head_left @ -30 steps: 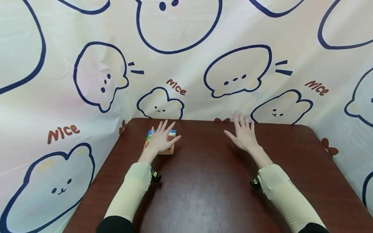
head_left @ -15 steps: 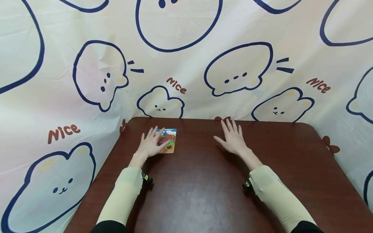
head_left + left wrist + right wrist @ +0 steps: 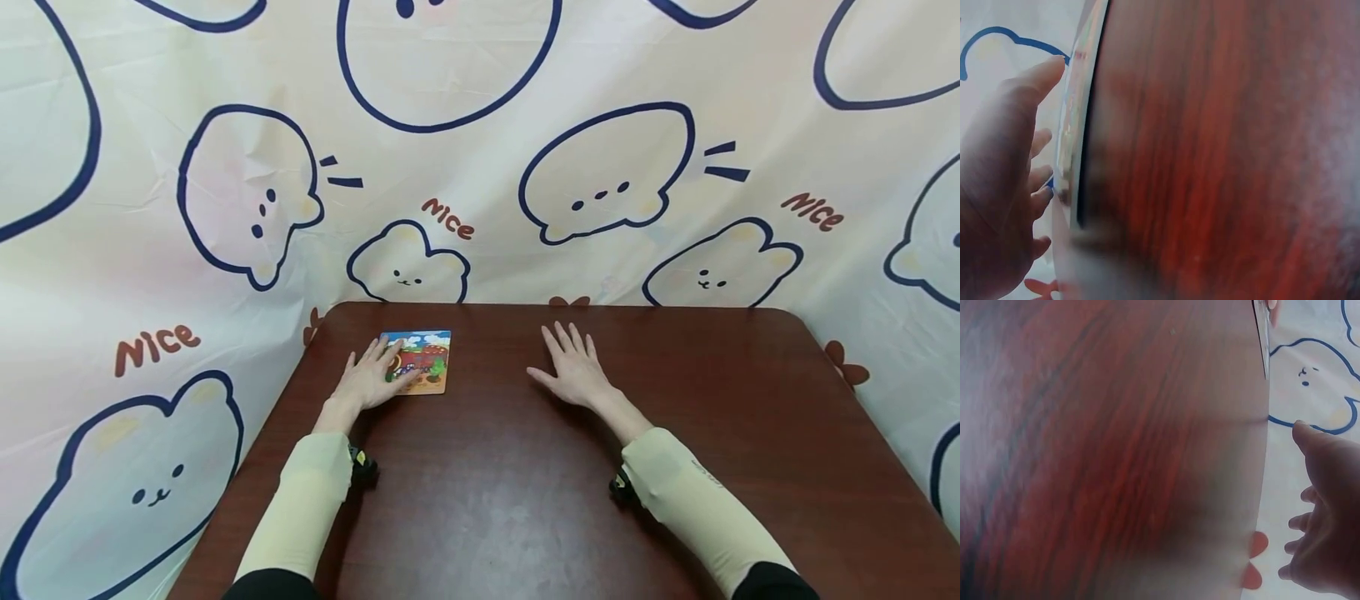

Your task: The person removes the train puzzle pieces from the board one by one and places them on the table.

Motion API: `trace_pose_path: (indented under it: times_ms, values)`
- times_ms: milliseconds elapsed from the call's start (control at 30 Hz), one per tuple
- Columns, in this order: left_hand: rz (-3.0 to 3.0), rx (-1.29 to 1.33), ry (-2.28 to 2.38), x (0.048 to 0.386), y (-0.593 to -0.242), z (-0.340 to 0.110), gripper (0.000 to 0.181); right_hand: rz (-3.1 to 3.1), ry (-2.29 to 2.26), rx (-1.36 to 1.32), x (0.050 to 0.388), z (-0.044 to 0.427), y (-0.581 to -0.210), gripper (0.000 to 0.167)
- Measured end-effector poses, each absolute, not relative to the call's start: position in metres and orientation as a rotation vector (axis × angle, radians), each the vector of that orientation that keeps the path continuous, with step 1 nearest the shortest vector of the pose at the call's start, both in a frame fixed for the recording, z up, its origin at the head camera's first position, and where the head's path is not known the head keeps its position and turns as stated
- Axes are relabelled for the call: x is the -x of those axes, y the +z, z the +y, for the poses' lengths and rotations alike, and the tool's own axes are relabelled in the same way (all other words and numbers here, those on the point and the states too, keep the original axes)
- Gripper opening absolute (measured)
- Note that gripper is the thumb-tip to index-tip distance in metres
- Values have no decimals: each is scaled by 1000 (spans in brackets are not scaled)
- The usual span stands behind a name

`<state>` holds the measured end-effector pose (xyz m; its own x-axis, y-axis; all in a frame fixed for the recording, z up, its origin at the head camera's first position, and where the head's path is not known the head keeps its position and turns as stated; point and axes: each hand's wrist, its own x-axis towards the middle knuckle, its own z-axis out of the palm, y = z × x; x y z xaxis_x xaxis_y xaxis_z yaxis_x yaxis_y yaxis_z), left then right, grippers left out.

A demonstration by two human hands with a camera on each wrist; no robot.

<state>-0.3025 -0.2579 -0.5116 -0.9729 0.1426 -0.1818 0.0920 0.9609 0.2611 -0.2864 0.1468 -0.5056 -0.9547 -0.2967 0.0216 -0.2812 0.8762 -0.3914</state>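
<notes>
A thin, brightly printed picture board (image 3: 429, 360) lies flat near the far left of the brown table, showing blue sky, something red and green shapes. My left hand (image 3: 366, 383) is over its left edge, fingers spread and straight. In the left wrist view a gap shows between the left hand (image 3: 999, 169) and the board (image 3: 1079, 119), seen edge-on. To the right of the board, my right hand (image 3: 576, 375) hovers over bare tabletop with fingers extended, holding nothing. The right wrist view shows that hand (image 3: 1336, 497) with the board's edge (image 3: 1262, 334) in the distance.
The dark brown wooden table (image 3: 480, 500) reaches back to a pale cloth (image 3: 480, 175) printed with blue-outlined cartoon figures. That cloth hangs behind the table and along both sides. Small dark devices (image 3: 364, 468) sit at both wrists, below light sleeves.
Both hands have moved left and slightly toward me. The left hand has slid off most of the board, uncovering more of its picture. The board stays in place on the table.
</notes>
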Motion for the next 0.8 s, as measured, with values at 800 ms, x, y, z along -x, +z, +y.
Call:
trace_pose_path:
  times_ms: [800]
  values:
    - [2927, -256, 281, 279, -511, -224, 97, 2861, -587, 542, 273, 120, -514, 88]
